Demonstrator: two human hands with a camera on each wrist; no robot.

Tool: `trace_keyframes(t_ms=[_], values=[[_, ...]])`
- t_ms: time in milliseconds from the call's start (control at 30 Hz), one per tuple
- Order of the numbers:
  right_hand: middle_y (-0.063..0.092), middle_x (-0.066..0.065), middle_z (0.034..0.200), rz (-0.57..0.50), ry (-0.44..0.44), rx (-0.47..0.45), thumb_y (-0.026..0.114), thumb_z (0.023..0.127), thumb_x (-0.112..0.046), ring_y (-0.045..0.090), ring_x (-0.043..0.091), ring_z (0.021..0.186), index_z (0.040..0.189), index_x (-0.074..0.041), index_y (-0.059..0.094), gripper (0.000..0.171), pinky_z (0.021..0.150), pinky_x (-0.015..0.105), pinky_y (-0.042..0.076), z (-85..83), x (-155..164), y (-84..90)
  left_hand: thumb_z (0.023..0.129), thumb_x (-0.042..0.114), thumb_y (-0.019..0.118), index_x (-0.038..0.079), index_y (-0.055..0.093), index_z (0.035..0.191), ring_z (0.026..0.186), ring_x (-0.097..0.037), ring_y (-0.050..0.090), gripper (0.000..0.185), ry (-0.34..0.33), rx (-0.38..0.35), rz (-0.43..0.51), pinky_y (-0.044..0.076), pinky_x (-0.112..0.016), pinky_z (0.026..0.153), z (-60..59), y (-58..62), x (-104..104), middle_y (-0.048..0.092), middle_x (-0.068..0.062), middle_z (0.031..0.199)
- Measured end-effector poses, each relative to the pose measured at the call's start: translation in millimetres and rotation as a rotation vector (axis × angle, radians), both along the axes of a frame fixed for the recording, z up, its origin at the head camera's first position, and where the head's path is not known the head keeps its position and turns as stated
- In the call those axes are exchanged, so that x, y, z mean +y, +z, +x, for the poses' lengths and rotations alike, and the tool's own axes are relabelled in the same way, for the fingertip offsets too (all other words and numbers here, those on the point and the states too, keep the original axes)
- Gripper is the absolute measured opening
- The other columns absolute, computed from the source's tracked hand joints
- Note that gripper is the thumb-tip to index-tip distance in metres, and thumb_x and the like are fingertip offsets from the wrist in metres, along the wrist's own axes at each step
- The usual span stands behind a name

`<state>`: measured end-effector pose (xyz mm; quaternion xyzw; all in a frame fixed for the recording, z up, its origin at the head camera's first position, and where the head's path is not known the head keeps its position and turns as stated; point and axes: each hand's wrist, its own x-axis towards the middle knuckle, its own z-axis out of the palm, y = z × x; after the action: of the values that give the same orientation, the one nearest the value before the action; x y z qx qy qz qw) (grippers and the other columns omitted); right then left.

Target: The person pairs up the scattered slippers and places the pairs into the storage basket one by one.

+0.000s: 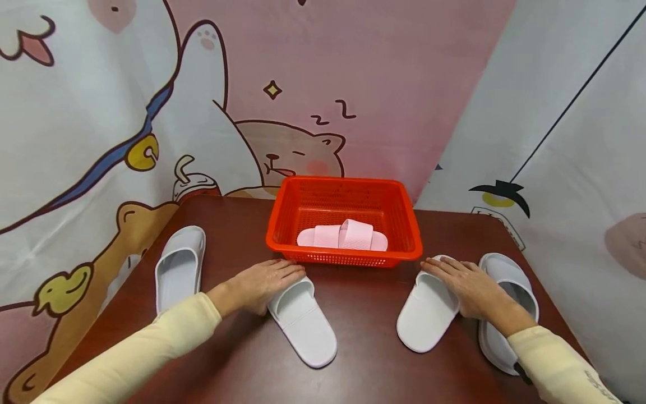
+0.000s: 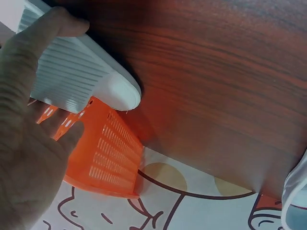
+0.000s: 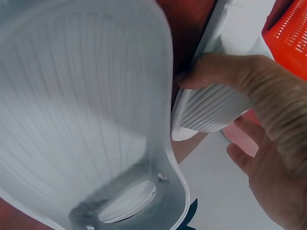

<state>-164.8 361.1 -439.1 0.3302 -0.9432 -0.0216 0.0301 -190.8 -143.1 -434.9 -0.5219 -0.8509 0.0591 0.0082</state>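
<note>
My left hand [image 1: 267, 285] grips the strap end of a white slipper [image 1: 309, 332] on the table, left of centre. In the left wrist view, the thumb lies along one side of that slipper's ribbed strap [image 2: 69, 72] and the fingers are on the other. A second white slipper [image 1: 423, 322] lies right of centre, its strap end held by my right hand [image 1: 461, 283]. The right wrist view has the thumb pressed against this slipper's ribbed strap [image 3: 216, 108], with the fingers partly hidden beyond it. Both white slippers lie flat or nearly so, toes toward the basket.
Between and beyond the hands, a red plastic basket [image 1: 343, 257] holds pink slippers [image 1: 355, 235]. One grey slipper [image 1: 179, 269] lies at the table's left edge, another [image 1: 506, 314] on the right, close beside my right hand. Cartoon-printed cloth [image 1: 378, 101] hangs behind the brown table [image 1: 368, 336].
</note>
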Motion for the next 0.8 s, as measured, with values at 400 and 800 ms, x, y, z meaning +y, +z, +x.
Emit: trace_keyframes(t_ms=[400,800], values=[[0.058,0.01,0.132,-0.125,0.002,0.022,0.093,0.045,-0.037,0.051,0.035,0.12,0.139,-0.008,0.056,0.106,0.09,0.062,0.046,6.3,-5.5,-7.3,0.056,0.043,0.096,0.005,0.047,0.144,0.13,-0.03,0.05,0.107,0.073,-0.04,0.11,0.038,-0.049,0.108,-4.7,9.5,-5.4,0.055,-0.009,0.14],[0.058,0.011,0.133,-0.243,-0.057,-0.028,0.091,0.053,-0.042,0.053,0.03,0.116,0.141,-0.004,0.05,0.105,0.092,0.058,0.045,14.3,-28.4,-3.5,0.051,0.055,0.092,0.0,0.046,0.141,0.125,-0.026,0.054,0.115,0.112,0.042,0.165,0.041,-0.048,0.099,6.4,-0.2,-4.2,0.059,-0.012,0.133]])
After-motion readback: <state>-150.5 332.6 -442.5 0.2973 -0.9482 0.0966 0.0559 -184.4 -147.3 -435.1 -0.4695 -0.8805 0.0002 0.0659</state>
